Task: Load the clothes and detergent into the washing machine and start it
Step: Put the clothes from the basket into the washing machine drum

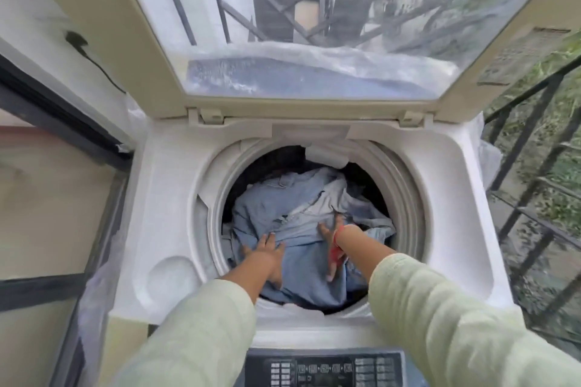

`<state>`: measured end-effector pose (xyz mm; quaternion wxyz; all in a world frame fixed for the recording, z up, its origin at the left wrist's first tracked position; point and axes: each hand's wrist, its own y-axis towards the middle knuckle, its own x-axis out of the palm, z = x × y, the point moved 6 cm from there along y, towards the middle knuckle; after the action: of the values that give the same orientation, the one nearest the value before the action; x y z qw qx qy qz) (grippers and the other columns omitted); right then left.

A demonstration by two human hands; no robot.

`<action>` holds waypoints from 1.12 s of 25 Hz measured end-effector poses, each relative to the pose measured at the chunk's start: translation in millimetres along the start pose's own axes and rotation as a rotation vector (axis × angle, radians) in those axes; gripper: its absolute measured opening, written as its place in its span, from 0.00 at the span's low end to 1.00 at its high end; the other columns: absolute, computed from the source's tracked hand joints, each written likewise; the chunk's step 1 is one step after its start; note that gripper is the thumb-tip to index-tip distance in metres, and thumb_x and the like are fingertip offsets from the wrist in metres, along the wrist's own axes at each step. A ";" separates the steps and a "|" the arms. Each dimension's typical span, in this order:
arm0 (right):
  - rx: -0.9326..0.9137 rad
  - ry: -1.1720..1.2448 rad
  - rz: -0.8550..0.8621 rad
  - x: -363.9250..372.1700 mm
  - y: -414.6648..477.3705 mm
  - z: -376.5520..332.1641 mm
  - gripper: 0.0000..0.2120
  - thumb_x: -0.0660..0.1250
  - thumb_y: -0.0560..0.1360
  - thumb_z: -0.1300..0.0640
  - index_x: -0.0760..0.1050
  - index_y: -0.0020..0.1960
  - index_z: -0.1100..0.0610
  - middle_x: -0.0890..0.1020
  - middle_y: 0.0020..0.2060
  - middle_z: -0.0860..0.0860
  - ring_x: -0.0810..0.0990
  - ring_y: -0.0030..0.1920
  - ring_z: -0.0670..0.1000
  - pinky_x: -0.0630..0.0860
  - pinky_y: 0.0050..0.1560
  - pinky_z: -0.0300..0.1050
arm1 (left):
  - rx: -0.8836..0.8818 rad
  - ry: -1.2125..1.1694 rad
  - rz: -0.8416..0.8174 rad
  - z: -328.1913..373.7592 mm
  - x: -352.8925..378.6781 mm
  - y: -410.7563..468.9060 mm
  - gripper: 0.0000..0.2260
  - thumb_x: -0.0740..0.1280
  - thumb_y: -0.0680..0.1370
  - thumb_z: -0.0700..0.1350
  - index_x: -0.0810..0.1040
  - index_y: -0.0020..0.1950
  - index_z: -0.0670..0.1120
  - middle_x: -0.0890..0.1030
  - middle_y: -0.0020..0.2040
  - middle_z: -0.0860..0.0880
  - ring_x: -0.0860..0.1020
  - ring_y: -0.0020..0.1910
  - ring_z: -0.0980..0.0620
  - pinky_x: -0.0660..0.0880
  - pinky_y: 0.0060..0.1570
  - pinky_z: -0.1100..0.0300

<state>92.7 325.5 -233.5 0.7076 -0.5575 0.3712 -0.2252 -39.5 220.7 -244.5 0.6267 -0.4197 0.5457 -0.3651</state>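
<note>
A person in pale green sleeves leans over a top-loading washing machine [163, 198] on a balcony, its glass lid [151, 50] raised. The left hand [267, 250] lies flat with fingers spread, pressing on a heap of blue and pale clothes [283, 207] that fills the drum [405, 198]. Just to its right, the right hand [327, 231], a red thread at the wrist, sinks into the same heap; its fingers are partly buried, so whether it grips the cloth cannot be told. Loading looks largely done. No detergent shows anywhere in view, so that step, shutting the lid and starting the cycle appear to remain. The dark control panel [323, 367] at the near edge carries rows of buttons, their labels too blurred to read. A sticker [518, 56] on the lid's right frame is equally illegible, and no brand name can be made out. A metal railing [534, 185] stands at far right.
</note>
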 end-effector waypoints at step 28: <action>-0.653 0.733 0.545 -6.6 -177.3 -502.8 0.12 0.67 0.76 0.58 0.76 0.59 0.56 0.81 0.56 0.50 0.80 0.50 0.47 0.76 0.56 0.42 | -0.353 -1.272 0.845 -441.3 406.2 -274.0 0.13 0.69 0.75 0.42 0.77 0.59 0.42 0.79 0.58 0.42 0.76 0.59 0.44 0.68 0.58 0.56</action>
<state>-284.9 -31.4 -113.8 0.3553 -0.5168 0.7741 -0.0865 -420.5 -312.0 -167.5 0.8288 -0.3982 0.2452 0.3071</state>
